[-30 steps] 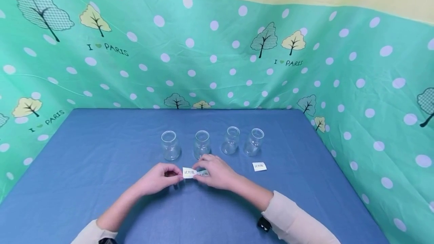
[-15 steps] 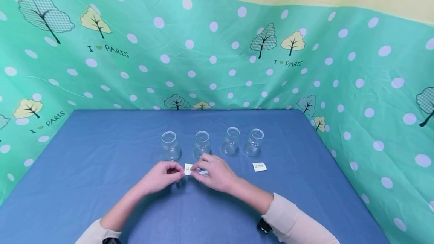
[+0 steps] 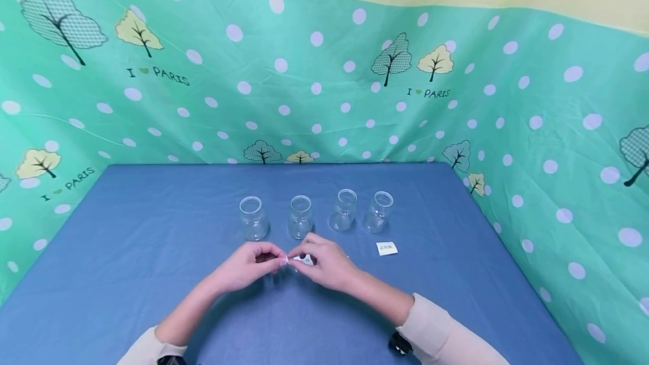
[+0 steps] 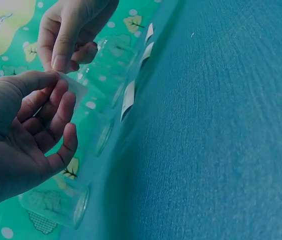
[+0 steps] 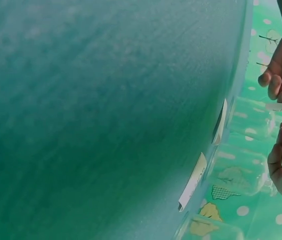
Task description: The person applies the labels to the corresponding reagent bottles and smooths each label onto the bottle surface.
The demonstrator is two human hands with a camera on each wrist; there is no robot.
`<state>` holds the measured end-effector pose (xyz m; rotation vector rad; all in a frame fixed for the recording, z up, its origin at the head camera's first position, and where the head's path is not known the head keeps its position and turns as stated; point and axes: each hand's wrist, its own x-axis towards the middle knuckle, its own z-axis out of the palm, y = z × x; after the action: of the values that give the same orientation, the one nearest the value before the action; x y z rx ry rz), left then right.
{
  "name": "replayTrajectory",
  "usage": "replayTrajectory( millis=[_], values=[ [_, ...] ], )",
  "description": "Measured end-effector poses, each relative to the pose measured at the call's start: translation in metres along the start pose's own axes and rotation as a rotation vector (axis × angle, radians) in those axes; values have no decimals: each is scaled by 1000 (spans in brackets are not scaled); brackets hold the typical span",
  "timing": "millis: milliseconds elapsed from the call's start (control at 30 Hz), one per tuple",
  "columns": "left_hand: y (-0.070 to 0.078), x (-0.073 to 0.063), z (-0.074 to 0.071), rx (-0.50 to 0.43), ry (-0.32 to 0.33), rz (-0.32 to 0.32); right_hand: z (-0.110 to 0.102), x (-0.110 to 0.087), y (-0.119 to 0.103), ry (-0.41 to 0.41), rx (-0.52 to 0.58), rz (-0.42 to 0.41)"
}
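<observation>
A small white paper label [image 4: 77,89] with printed characters is pinched between the fingertips of both hands, edge-on in the head view. My left hand [image 3: 245,266] grips it by thumb and index finger from the left, its other fingers loosely curled. From the right, my right hand [image 3: 324,261] pinches the same label, so the two sets of fingertips meet at its edge. Another label [image 3: 306,260] lies on the table, partly covered by the right hand. Farther right lies a label [image 3: 387,248] in full view.
Several open glass jars stand in a row beyond the hands, including the leftmost jar [image 3: 254,221], a second jar [image 3: 301,219] and the rightmost jar [image 3: 378,214]. A blue cloth [image 3: 152,218] covers the table. A green patterned curtain [image 3: 304,100] hangs behind.
The label has turned from face-up view to edge-on. My left hand has shifted right, bringing its fingertips against those of the right hand, which has barely moved.
</observation>
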<state>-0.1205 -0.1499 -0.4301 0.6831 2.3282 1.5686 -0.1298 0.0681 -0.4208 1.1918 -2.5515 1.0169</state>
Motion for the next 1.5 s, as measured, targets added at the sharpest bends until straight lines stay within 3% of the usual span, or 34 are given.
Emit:
replayTrajectory(
  millis=[233,500,867,1233,1500],
  values=[
    [1,1,2,-10,16,26,1,0,2,25,50,3],
    [4,1,5,-28,26,53,1,0,3,-3,108,50],
    [4,1,7,-21,51,59,-3,-2,4,51,168,71],
    [5,-2,9,21,115,49,-6,-3,5,106,202,172],
    [5,-6,8,70,148,4,-9,-6,8,155,267,268]
  ],
)
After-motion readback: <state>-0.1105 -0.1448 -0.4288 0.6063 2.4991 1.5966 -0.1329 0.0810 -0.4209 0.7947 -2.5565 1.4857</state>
